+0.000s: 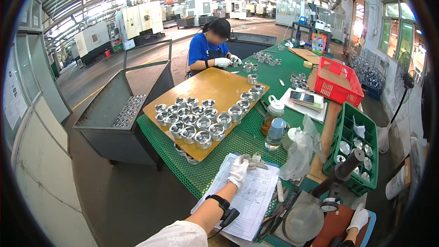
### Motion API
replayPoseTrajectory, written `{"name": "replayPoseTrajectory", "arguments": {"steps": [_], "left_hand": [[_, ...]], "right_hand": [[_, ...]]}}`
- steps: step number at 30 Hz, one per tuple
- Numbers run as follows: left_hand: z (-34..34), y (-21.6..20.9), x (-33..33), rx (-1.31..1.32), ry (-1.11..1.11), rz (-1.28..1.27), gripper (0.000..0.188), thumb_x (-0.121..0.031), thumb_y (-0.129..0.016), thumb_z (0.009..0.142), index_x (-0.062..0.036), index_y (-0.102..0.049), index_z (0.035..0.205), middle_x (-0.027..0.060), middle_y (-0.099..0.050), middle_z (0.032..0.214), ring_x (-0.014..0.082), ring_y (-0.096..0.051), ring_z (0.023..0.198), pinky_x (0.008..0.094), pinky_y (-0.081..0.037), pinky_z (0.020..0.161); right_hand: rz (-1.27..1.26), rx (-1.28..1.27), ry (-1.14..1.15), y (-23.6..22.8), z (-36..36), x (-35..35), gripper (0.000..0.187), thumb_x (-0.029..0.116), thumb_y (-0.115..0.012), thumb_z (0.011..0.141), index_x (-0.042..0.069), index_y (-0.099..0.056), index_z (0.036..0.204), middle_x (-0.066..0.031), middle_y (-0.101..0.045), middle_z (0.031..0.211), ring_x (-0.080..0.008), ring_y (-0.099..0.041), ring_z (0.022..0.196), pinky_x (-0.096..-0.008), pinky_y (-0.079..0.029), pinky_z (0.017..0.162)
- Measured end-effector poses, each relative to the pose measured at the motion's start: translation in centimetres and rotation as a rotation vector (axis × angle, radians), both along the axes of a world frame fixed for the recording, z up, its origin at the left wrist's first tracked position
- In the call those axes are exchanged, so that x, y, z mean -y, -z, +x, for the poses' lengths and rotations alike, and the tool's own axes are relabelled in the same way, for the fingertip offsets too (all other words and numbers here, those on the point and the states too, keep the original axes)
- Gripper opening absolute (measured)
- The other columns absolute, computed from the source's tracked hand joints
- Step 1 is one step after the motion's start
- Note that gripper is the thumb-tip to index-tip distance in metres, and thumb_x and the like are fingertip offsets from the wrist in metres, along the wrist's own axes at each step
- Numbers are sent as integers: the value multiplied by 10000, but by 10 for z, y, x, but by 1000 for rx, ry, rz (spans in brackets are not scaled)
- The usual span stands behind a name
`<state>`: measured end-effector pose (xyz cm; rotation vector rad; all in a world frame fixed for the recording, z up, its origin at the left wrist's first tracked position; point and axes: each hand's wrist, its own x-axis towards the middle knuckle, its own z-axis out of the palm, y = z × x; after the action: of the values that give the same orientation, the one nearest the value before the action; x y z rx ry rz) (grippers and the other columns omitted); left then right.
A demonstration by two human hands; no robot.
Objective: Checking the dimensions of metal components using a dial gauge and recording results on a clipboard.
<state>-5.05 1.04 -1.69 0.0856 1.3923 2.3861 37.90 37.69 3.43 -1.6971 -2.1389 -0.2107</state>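
My left hand (238,174), in a white glove, is over printed sheets (242,206) on the table. Its fingers close around a grey, metallic-looking piece (256,162) whose kind I cannot make out. At the lower right my right hand (359,218), also gloved, lies with its fingers extended on a reddish-brown board (336,226) with a blue edge. Ahead, several silver pistons (203,139) stand in rows on a yellowish-brown board (201,91); more show beneath its near corner. A dial gauge (329,204) sits on a stand with a round plate (303,219) beside my right hand.
Across the green-matted table (178,174), a person in blue (208,48) handles pistons with gloved hands. Bottles (275,135) and a plastic bag (302,151) stand mid-table. A red crate (338,82) and a green divided crate (354,183) line the right; a metal cart (123,123) stands left.
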Motion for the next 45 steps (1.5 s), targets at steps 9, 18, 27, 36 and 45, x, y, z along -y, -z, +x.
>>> {"name": "replayPoseTrajectory", "arguments": {"steps": [9,18,27,36,45], "left_hand": [[1,-3,-2,7,-17,-19,201,-59,-442,948,-10,-517,1129,110,-595,997,209,-655,807,333,-584,684],[1,-4,-2,-28,-8,-90,224,-93,-391,973,6,-472,1156,185,-621,1043,249,-661,830,343,-562,724],[2,-6,-1,11,-16,-50,224,-87,-385,972,11,-471,1154,170,-618,1016,237,-653,816,343,-568,740],[0,-2,-4,7,-25,-56,215,-83,-397,970,9,-476,1147,169,-615,1017,240,-658,801,352,-572,729],[3,-8,1,0,-22,-22,225,-60,-416,954,1,-481,1161,135,-590,1019,231,-660,819,336,-580,695]], "right_hand": [[42,38,-36,14,9,-14,603,436,-394,949,-40,-655,687,-250,-625,720,-413,-608,708,-498,-450,655],[31,15,-12,6,5,-6,605,438,-392,949,-43,-661,697,-251,-627,726,-414,-609,715,-493,-452,663],[11,20,-6,-1,0,0,609,438,-391,949,-45,-663,696,-252,-629,732,-411,-612,720,-488,-454,669],[40,49,-7,11,8,-11,600,433,-393,948,-43,-666,705,-249,-632,736,-409,-615,727,-488,-455,680],[-13,99,3,-4,-3,6,562,399,-401,944,-43,-679,738,-235,-650,770,-391,-627,754,-467,-474,711]]}}
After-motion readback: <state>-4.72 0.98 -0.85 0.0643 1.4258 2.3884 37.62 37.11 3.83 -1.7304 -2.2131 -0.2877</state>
